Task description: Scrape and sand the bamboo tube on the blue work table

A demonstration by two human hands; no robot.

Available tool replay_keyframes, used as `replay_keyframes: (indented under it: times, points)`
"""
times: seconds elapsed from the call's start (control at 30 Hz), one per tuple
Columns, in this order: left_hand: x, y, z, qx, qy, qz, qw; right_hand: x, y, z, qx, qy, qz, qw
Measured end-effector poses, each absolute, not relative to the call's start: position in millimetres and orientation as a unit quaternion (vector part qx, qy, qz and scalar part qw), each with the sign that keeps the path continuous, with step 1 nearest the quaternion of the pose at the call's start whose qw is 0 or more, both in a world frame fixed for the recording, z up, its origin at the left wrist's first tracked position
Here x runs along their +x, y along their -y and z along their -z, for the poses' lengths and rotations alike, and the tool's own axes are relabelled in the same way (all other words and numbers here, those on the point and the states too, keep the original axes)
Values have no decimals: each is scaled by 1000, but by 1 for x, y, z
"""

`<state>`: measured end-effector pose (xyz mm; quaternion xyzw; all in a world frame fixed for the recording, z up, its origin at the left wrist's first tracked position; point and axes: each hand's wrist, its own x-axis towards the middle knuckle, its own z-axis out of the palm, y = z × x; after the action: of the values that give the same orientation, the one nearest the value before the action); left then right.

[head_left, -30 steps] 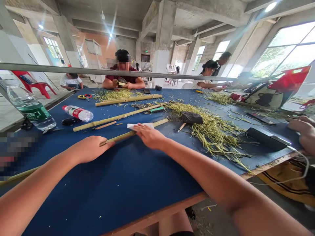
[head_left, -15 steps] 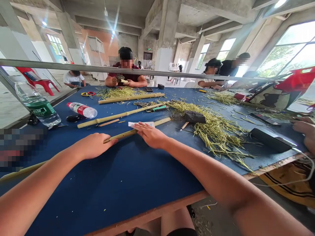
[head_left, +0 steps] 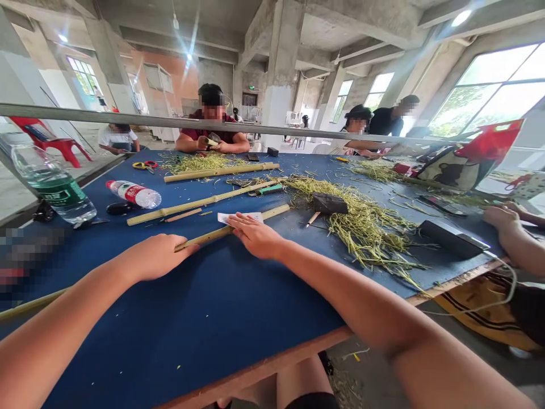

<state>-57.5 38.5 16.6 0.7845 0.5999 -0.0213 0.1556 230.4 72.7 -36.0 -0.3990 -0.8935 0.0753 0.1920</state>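
Bamboo stick [head_left: 204, 238] lay slantwise on the blue bench [head_left: 191, 329], its near end clamped in the curled fingers of the left hand [head_left: 155, 257]. The right hand [head_left: 255, 234] rested flat on its middle, fingers straight and close together, their tips beside a white paper slip [head_left: 227, 217]. Two longer sticks [head_left: 200, 203] lay farther back, and a heap of green shavings [head_left: 366, 224] spread to the right, well apart from both hands
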Motion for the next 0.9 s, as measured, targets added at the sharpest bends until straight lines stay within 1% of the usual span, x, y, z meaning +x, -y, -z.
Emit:
replay_keyframes:
  times: [0.07, 0.2, 0.27, 0.33, 0.47, 0.53, 0.6, 0.7, 0.77, 0.83, 0.9]
  points:
    - [-59, -38, -17, 786, -595, 20, 163, 242, -80, 34, -432, 879, -76, 190]
    - [-60, -37, -16, 789, -593, 20, 156, 294, -110, 31, -605, 775, -50, 174]
    - [-60, -36, -15, 794, -590, 22, 148, 303, -113, 32, -644, 745, -39, 170]
    - [-59, -37, -13, 799, -587, 23, 130, 292, -105, 35, -613, 771, -39, 172]
    - [-59, -38, -12, 807, -581, 15, 104, 241, -76, 39, -427, 881, -65, 194]
    - [-59, -38, -14, 811, -574, 16, 115, 232, -71, 38, -382, 899, -73, 200]
    - [-59, -37, -16, 811, -569, 22, 135, 246, -80, 36, -414, 886, -69, 197]
    - [-57, -33, -19, 806, -572, 31, 147, 287, -105, 33, -560, 805, -52, 187]
    - [-54, -31, -19, 807, -575, 33, 135, 302, -115, 33, -635, 749, -42, 187]
    - [-52, -31, -18, 809, -576, 31, 117, 295, -112, 35, -635, 747, -36, 195]
    - [-50, -33, -17, 810, -577, 22, 106, 270, -98, 37, -555, 805, -43, 206]
